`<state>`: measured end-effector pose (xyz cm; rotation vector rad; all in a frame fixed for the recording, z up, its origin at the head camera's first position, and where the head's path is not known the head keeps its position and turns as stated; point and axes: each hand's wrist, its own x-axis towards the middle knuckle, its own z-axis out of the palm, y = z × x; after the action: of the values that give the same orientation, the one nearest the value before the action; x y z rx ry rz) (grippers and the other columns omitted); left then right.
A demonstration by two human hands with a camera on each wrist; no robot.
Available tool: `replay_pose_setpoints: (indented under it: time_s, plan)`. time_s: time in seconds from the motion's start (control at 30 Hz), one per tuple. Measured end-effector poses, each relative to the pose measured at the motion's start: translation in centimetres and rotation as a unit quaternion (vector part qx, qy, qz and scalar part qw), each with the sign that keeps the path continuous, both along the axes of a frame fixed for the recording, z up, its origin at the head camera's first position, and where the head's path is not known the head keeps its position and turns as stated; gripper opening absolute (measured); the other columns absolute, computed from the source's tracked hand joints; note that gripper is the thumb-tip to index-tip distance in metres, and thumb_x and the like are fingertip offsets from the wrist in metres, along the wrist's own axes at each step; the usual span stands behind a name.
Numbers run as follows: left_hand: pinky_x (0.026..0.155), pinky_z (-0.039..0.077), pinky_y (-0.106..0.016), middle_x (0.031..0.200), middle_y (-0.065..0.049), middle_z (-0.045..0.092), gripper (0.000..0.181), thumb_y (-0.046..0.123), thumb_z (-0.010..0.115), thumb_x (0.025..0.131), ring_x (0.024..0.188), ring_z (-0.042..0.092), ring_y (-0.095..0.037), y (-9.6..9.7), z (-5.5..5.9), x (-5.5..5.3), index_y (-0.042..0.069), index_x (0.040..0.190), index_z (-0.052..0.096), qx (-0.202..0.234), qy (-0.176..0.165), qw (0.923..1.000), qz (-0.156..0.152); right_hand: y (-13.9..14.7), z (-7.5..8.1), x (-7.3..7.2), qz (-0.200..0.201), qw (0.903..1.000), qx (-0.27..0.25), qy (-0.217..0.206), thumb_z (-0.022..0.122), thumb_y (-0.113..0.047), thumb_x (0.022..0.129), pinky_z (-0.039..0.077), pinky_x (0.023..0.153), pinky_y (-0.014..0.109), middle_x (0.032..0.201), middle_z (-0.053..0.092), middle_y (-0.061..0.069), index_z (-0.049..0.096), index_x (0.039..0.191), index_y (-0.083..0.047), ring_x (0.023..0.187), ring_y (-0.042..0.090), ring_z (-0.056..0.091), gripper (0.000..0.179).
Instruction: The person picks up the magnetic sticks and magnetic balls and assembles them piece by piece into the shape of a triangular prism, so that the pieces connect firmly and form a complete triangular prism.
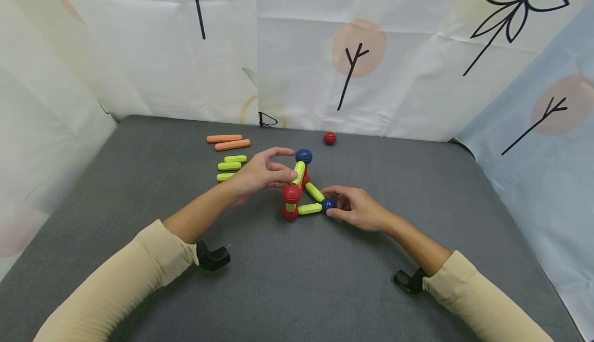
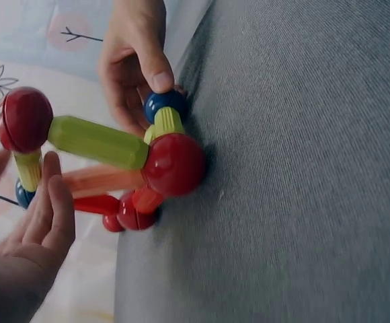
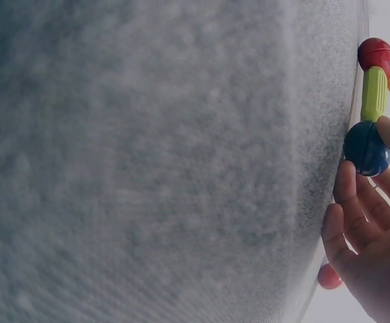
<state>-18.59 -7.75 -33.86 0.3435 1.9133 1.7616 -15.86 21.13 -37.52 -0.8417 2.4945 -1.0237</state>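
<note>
My right hand (image 1: 359, 207) pinches the low blue ball (image 1: 329, 205) of a ball-and-rod frame (image 1: 295, 191), thumb on one side and fingertips on the other. My left hand (image 1: 262, 174) is at the frame's upper left, fingers mostly extended and spread apart, with a fingertip against the top lime rod (image 1: 299, 171); I cannot tell whether it bears any weight.

The frame stands on the grey tabletop (image 1: 287, 280) between my hands. Its top rod's long axis runs from a near red ball (image 1: 292, 193) to a far blue ball (image 1: 303, 156), leaning slightly right. Below that red ball, an upright lime rod (image 2: 99, 141) drops to a lower red ball (image 2: 175, 165). Two low lime rods meet at the blue ball in my right hand, making a wedge that points right.

The balls are glossy, smooth and seamed; the lime rods are faceted, some with ridges. The tabletop has a fine woven texture. Three loose lime rods (image 1: 229, 166) and two orange rods (image 1: 232, 145) lie far left; a loose red ball (image 1: 330, 137) sits at the far edge.
</note>
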Motion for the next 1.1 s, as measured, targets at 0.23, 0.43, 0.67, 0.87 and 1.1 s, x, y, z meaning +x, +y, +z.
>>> replay_pose_setpoints:
  time_s: [0.23, 0.43, 0.67, 0.87, 1.1]
  plan:
    - [0.093, 0.053, -0.043, 0.132, -0.014, 0.059, 0.070, 0.020, 0.077, 0.087, 0.113, 0.063, -0.029, -1.1, -0.5, 0.7, 0.017, 0.147, 0.042, 0.021, 0.080, 0.9919, -0.096, 0.2, 0.0, 0.0, 0.003, 1.0000, -0.004, -0.001, 0.068, -0.017, 0.095, 0.048, 0.071, 0.028, 0.115, 0.064, 0.008, 0.056, 0.136, -0.001, 0.086, 0.017, 0.058, 0.046]
    - [0.093, 0.053, -0.040, 0.139, -0.010, 0.054, 0.067, 0.014, 0.078, 0.085, 0.114, 0.061, -0.027, -1.1, -0.8, 0.9, 0.012, 0.145, 0.048, 0.003, 0.152, 0.9808, -0.122, 0.2, 0.0, -0.1, 0.005, 1.0000, -0.005, 0.002, 0.068, -0.017, 0.096, 0.047, 0.070, 0.028, 0.117, 0.064, 0.008, 0.056, 0.136, -0.002, 0.086, 0.017, 0.057, 0.045]
    - [0.083, 0.054, -0.039, 0.130, -0.009, 0.051, 0.096, 0.015, 0.086, 0.078, 0.103, 0.060, -0.026, -1.0, -2.3, 1.3, 0.018, 0.153, 0.026, -0.100, 0.169, 0.9748, -0.105, 0.1, 0.0, 0.2, -0.009, 0.9999, 0.003, 0.014, 0.071, -0.017, 0.094, 0.050, 0.069, 0.027, 0.112, 0.066, 0.006, 0.058, 0.132, -0.003, 0.082, 0.015, 0.060, 0.042]
    - [0.077, 0.054, -0.032, 0.123, -0.009, 0.060, 0.100, 0.018, 0.087, 0.078, 0.086, 0.065, -0.016, 0.0, -3.4, 1.9, 0.011, 0.154, 0.023, -0.201, 0.176, 0.9563, -0.120, 0.0, 0.2, 0.4, -0.017, 0.9996, 0.003, 0.022, 0.077, -0.022, 0.089, 0.049, 0.062, 0.026, 0.092, 0.067, 0.000, 0.063, 0.111, -0.007, 0.074, 0.013, 0.061, 0.030]
    - [0.086, 0.055, -0.037, 0.111, -0.010, 0.066, 0.079, 0.004, 0.082, 0.080, 0.094, 0.067, -0.019, -0.2, -4.5, 0.6, 0.006, 0.146, 0.039, -0.189, 0.221, 0.9533, -0.080, 0.1, 0.3, 1.5, -0.004, 1.0000, 0.003, 0.007, 0.076, -0.022, 0.090, 0.051, 0.067, 0.026, 0.091, 0.067, -0.003, 0.064, 0.108, -0.009, 0.077, 0.013, 0.061, 0.025]
